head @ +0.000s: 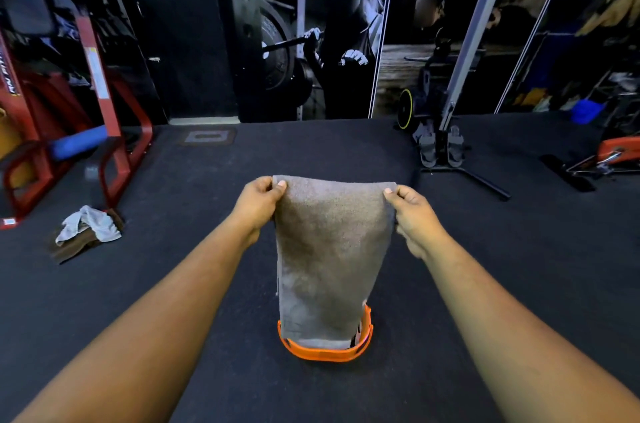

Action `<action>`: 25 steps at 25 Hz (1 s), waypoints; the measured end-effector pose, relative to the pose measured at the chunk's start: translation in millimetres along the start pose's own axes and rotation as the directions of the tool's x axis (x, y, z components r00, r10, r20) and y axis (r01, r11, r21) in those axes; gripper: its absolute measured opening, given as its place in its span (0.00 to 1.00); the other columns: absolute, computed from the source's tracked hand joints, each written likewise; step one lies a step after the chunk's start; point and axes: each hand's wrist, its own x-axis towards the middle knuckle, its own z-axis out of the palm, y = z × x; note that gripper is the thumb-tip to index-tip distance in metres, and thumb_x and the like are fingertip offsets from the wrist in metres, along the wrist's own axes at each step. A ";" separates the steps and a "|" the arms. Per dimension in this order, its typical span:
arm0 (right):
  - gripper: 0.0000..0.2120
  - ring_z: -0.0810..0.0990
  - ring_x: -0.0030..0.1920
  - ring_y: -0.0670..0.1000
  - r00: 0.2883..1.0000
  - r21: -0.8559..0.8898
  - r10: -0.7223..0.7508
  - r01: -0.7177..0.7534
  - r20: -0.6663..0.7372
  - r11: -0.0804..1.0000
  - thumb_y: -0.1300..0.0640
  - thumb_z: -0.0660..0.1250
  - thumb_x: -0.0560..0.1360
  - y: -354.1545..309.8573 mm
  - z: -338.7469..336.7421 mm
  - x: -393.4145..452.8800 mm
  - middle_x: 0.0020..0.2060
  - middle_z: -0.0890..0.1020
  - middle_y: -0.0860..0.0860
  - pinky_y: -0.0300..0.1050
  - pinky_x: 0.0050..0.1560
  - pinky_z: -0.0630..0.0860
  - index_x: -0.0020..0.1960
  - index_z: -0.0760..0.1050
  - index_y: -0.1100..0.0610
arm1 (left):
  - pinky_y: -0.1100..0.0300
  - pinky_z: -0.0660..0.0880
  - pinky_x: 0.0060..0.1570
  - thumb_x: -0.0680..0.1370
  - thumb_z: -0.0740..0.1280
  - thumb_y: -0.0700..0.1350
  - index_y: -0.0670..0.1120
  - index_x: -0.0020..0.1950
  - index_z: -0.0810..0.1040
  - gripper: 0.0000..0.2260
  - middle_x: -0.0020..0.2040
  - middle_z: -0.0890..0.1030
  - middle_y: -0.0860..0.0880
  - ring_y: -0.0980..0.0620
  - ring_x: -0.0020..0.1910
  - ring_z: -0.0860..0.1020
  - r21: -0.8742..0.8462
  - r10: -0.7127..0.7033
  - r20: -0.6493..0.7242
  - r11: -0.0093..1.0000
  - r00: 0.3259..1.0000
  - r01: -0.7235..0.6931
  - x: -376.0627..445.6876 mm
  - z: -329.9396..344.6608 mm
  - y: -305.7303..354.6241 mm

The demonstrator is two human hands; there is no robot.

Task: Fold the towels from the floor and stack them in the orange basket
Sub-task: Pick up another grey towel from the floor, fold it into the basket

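A grey towel (pixel 329 256) hangs in front of me, folded lengthwise. My left hand (pixel 259 204) pinches its top left corner and my right hand (pixel 412 214) pinches its top right corner. The towel's lower end hangs over the orange basket (pixel 325 351) on the dark floor and hides most of the basket's inside. A small heap of towels (pixel 86 232), light grey on brown, lies on the floor at the left.
A red exercise frame (pixel 104 103) with a blue pad (pixel 78 145) stands at the left. A rowing machine (pixel 440 142) stands at the back right, and an orange piece of equipment (pixel 616 152) at the far right. A printed wall runs behind.
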 end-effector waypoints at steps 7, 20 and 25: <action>0.12 0.85 0.53 0.52 0.986 -0.434 -0.163 0.166 0.045 0.885 0.64 0.75 0.75 13.7 -6.4 -1.6 0.50 0.86 0.51 0.55 0.56 0.82 0.57 0.80 0.56 | 0.50 0.79 0.50 0.81 0.70 0.42 0.42 0.56 0.77 0.06 0.49 0.80 0.48 0.46 0.50 0.80 0.487 0.110 0.199 0.851 0.974 -0.196 -1.4 -3.4 0.0; 0.08 0.84 0.51 0.53 0.995 0.025 0.055 -0.053 -0.085 0.998 0.55 0.74 0.78 5.3 -17.5 -0.1 0.45 0.87 0.52 0.55 0.61 0.77 0.52 0.79 0.58 | 0.48 0.77 0.59 0.84 0.64 0.41 0.41 0.57 0.81 0.07 0.51 0.84 0.44 0.46 0.52 0.81 0.034 -0.101 0.243 0.995 0.965 0.096 2.2 0.7 12.2; 0.10 0.84 0.44 0.49 0.984 -0.023 0.006 -0.011 -0.179 1.000 0.61 0.76 0.75 2.9 -20.6 -7.8 0.42 0.86 0.52 0.45 0.45 0.80 0.54 0.78 0.59 | 0.44 0.83 0.54 0.74 0.78 0.43 0.46 0.49 0.85 0.06 0.45 0.87 0.46 0.46 0.49 0.85 0.336 0.049 0.009 0.941 0.999 -0.049 6.7 -6.6 8.2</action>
